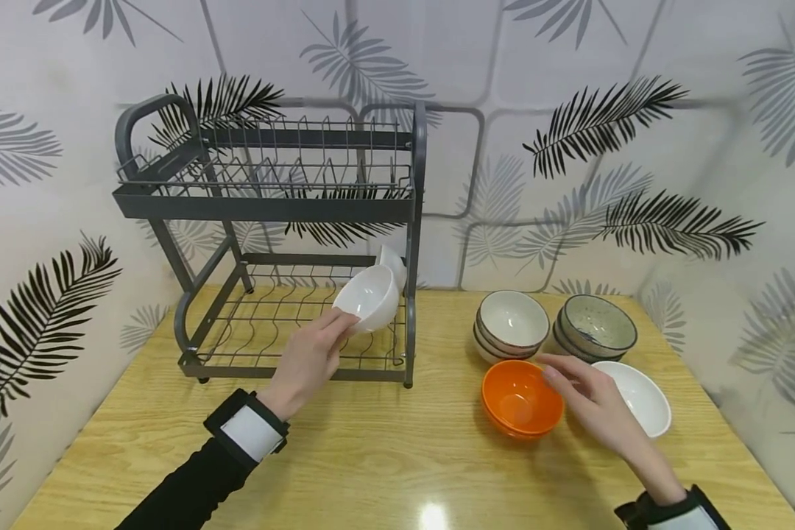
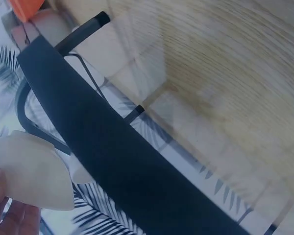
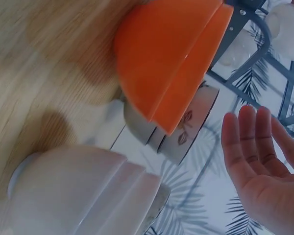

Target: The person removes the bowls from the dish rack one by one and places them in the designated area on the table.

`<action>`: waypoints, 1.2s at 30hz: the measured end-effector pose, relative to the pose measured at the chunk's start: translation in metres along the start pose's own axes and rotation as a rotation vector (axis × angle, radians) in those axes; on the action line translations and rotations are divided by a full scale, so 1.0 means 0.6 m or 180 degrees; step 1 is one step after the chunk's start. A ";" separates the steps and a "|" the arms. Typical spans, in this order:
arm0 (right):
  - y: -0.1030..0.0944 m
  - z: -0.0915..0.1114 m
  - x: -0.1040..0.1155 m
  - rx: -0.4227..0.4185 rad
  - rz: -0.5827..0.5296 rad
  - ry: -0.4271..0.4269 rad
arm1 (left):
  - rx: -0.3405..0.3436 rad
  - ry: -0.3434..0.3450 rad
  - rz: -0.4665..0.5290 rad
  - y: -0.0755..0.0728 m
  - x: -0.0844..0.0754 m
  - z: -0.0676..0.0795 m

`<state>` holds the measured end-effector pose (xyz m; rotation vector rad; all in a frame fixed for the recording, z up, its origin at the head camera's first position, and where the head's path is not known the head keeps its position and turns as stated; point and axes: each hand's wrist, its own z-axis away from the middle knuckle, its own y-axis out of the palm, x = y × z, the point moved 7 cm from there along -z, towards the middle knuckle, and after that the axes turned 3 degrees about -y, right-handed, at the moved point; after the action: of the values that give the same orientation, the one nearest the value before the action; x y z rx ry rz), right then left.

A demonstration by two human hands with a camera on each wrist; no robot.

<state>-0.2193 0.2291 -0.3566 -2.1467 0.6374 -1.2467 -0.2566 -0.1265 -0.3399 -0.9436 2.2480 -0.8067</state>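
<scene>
My left hand [image 1: 308, 361] pinches the near rim of a white bowl [image 1: 369, 298] tilted on its side at the right end of the rack's lower tier. Another white bowl [image 1: 394, 263] stands right behind it, mostly hidden. The left wrist view catches the held bowl [image 2: 34, 169] beyond the rack's dark bar [image 2: 98, 132]. My right hand [image 1: 596, 408] hovers with extended fingers between the stacked orange bowls [image 1: 518, 401] and the white bowls [image 1: 645, 401]. In the right wrist view, that hand [image 3: 262, 176] has nothing in its palm.
The grey two-tier dish rack [image 1: 265, 210] occupies the left of the wooden table [image 1: 371, 449]. Behind the orange bowls stand dark-rimmed white bowls [image 1: 513, 318] and speckled grey-green bowls [image 1: 598, 324], both stacked. A leaf-patterned wall [image 1: 735, 125] backs the table.
</scene>
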 end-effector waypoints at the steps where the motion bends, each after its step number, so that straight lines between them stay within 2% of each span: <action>1: 0.005 -0.001 0.002 0.0077 -0.0077 0.0044 | -0.0010 0.0109 -0.0073 -0.002 -0.007 0.003; 6: 0.027 -0.003 0.013 0.0353 -0.0478 0.0094 | -0.0050 0.0569 -0.0316 -0.004 -0.036 0.014; 14: 0.058 -0.015 0.038 0.0519 -0.0966 -0.0136 | -0.0059 0.1255 -0.0588 0.008 -0.089 0.030; 21: 0.072 -0.031 0.051 0.0607 -0.0997 -0.0038 | 0.0010 0.1848 -0.0633 0.018 -0.145 0.045; 27: 0.081 -0.037 0.058 0.0666 -0.1084 0.0115 | 0.0124 0.2144 -0.0652 0.032 -0.170 0.055; 30: 0.085 -0.036 0.059 0.0685 -0.1021 0.0153 | 0.0135 0.2286 -0.0619 0.039 -0.179 0.061; 36: 0.091 -0.033 0.058 0.0730 -0.0947 0.0183 | 0.0199 0.2437 -0.0609 0.048 -0.190 0.067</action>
<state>-0.2274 0.1623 -0.3648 -2.0686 0.1872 -1.4631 -0.1740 -0.0354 -0.3568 -0.9289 2.7562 -1.5172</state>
